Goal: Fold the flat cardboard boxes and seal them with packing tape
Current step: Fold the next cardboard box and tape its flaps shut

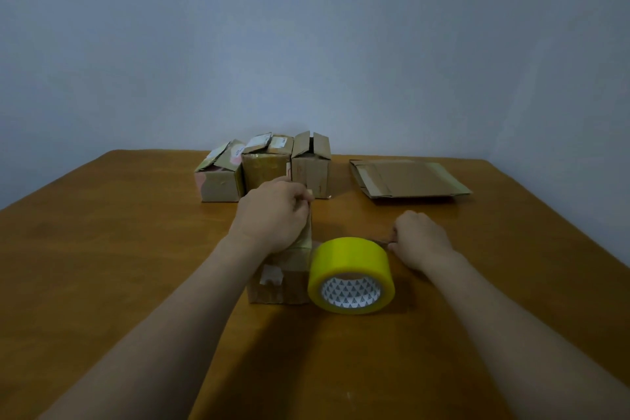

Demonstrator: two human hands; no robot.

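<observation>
Mid-bench, my left hand pinches the tape strip over the small box, my right hand grips a thin metal tool; slack could fold the strip onto itself.

A brown wooden table stands against a plain blue-grey wall in dim light.

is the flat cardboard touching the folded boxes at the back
Apart. The head view shows a strip of bare table between the flat cardboard and the nearest folded box.
</observation>
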